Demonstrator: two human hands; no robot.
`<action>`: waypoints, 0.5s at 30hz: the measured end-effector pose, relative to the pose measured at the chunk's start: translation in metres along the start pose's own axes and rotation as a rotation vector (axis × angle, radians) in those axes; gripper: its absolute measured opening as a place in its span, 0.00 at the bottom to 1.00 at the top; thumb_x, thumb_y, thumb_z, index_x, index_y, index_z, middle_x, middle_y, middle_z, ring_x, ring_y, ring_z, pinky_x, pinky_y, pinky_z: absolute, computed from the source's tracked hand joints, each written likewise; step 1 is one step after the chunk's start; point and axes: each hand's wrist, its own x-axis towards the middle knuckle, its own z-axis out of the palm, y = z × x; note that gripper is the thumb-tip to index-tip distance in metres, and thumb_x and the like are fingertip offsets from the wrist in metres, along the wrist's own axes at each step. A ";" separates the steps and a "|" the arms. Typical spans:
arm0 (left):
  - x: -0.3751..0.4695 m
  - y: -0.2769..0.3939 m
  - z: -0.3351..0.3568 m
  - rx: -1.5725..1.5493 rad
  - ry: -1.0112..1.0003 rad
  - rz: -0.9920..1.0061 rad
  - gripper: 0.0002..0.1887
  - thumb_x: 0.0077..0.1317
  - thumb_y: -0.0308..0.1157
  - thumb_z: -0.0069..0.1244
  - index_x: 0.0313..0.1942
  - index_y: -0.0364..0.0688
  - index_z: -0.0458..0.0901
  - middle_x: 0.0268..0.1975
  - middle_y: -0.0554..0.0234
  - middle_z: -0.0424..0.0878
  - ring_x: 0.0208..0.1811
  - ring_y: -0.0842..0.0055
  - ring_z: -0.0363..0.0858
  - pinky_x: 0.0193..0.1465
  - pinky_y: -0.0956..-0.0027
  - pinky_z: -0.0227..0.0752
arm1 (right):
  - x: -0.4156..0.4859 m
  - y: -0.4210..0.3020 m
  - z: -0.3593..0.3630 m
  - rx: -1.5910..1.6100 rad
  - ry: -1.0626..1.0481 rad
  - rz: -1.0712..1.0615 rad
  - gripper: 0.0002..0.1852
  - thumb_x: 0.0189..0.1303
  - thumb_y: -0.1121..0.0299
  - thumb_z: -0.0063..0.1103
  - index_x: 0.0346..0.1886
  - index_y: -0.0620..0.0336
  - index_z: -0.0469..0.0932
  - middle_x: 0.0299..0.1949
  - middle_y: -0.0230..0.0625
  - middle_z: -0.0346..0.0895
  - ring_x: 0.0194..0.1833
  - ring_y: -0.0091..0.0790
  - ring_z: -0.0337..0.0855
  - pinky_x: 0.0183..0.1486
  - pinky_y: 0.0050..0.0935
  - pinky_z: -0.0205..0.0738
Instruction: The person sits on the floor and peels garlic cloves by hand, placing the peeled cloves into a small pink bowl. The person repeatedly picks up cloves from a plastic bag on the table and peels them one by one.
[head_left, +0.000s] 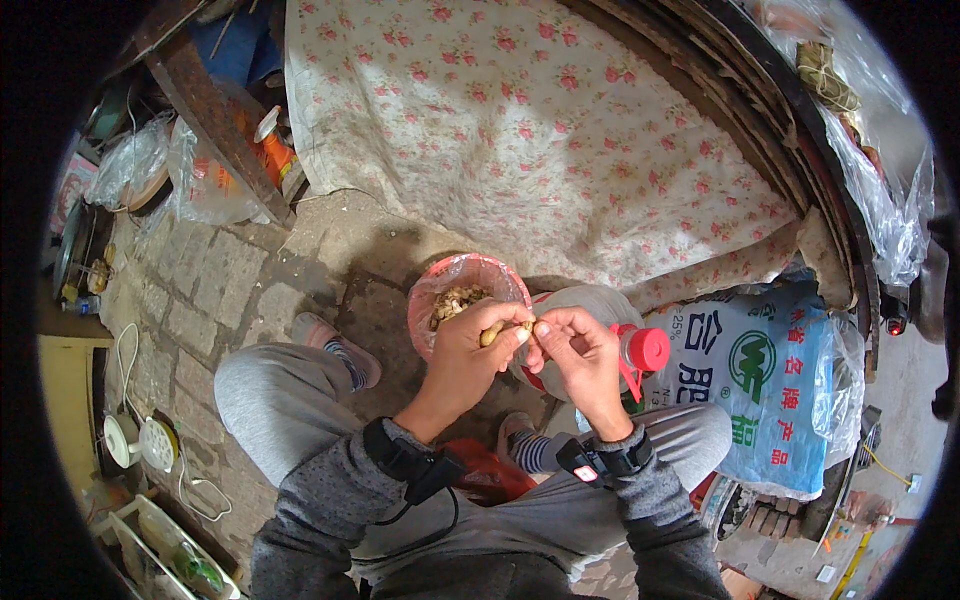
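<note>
My left hand (476, 352) and my right hand (581, 352) meet in front of me, fingertips together on a small peanut (531, 328) pinched between them. Another peanut in its shell (491, 333) rests within the curled fingers of my left hand. Just beyond and partly under my left hand stands a pink basket (415, 315) lined with a clear plastic bag, with what look like peanut shells (456, 302) inside. A large clear plastic jug with a red cap (649, 349) lies beside my right hand.
A blue-and-white printed sack (750, 382) lies at the right. Floral cloth (517, 135) hangs ahead down to the brick floor (202, 300). Between my legs is a red plastic bag (484, 472). An orange spray bottle (276, 150), corded white devices (122, 441) and a white rack (161, 547) are at the left.
</note>
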 end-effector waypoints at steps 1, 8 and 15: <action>0.001 0.000 0.000 0.070 0.021 0.078 0.07 0.64 0.23 0.50 0.41 0.34 0.79 0.30 0.68 0.77 0.28 0.84 0.74 0.30 0.80 0.67 | 0.000 -0.001 0.000 0.015 -0.003 0.042 0.05 0.65 0.75 0.56 0.40 0.69 0.77 0.28 0.32 0.79 0.26 0.20 0.78 0.29 0.19 0.74; 0.001 0.002 0.003 0.329 0.075 0.282 0.07 0.58 0.22 0.53 0.38 0.33 0.82 0.35 0.59 0.82 0.37 0.73 0.81 0.41 0.72 0.73 | 0.003 -0.007 -0.004 0.128 -0.020 0.269 0.07 0.64 0.76 0.54 0.40 0.71 0.77 0.28 0.38 0.81 0.26 0.26 0.82 0.30 0.22 0.79; -0.002 0.002 0.005 0.374 0.080 0.303 0.07 0.57 0.24 0.54 0.37 0.32 0.82 0.36 0.57 0.83 0.37 0.71 0.81 0.42 0.70 0.73 | 0.003 -0.004 -0.008 0.130 -0.044 0.280 0.07 0.63 0.78 0.53 0.40 0.73 0.77 0.28 0.40 0.81 0.28 0.30 0.84 0.31 0.25 0.81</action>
